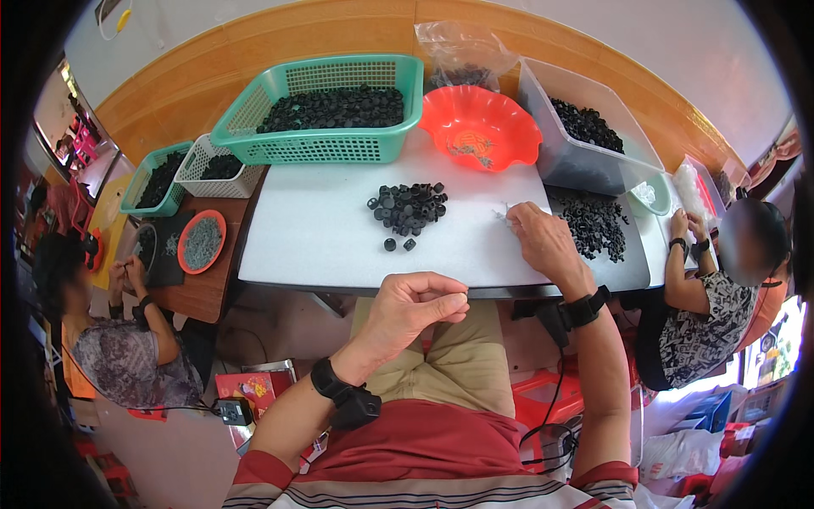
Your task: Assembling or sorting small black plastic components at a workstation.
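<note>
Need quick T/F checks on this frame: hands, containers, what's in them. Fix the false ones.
1. The right hand is by small pale parts on the white board. True.
2. The left hand lies flat on the board. False: the left hand is in front of the board's near edge, thumb and forefinger together.
3. The scalloped red bowl stands between the big green basket and the clear bin. True.
4. The big green basket is empty. False: it holds black parts.
5. Both wrists are bare. False: each wears a black band.
</note>
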The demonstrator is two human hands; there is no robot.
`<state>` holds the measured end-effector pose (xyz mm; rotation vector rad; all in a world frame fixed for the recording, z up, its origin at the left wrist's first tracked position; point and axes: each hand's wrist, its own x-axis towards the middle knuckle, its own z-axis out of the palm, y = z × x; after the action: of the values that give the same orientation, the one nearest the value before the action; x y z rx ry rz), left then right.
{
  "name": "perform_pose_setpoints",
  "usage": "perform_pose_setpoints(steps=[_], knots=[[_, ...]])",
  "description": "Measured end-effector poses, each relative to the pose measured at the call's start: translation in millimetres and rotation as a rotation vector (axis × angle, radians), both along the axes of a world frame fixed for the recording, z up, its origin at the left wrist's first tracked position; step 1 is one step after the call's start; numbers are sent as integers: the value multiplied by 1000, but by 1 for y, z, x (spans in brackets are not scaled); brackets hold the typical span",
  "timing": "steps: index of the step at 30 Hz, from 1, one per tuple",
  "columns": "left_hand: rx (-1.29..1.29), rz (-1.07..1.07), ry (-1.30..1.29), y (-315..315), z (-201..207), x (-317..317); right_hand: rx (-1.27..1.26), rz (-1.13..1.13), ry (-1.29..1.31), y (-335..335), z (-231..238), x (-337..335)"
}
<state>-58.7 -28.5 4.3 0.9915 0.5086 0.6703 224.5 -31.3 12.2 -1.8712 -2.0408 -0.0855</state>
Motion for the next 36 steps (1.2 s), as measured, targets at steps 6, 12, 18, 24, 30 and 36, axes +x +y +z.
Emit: perform_pose_setpoints(steps=[6, 12, 18, 24, 30, 36], knots=[[37, 0, -9, 0, -2, 6, -54, 0, -42, -1, -5, 3], [73, -11, 71, -3, 0, 10, -52, 49, 6, 1, 7, 3], [94, -21, 60, -7, 2, 15, -64, 28, 30, -2, 2, 5], [93, 24, 62, -7, -1, 20, -99, -74, 261, -25, 14, -19], [98, 97, 74, -6, 3, 36, -69, 24, 470, -58, 30, -51], [99, 62, 75, -6, 6, 41, 123, 288, 307, -68, 21, -55]])
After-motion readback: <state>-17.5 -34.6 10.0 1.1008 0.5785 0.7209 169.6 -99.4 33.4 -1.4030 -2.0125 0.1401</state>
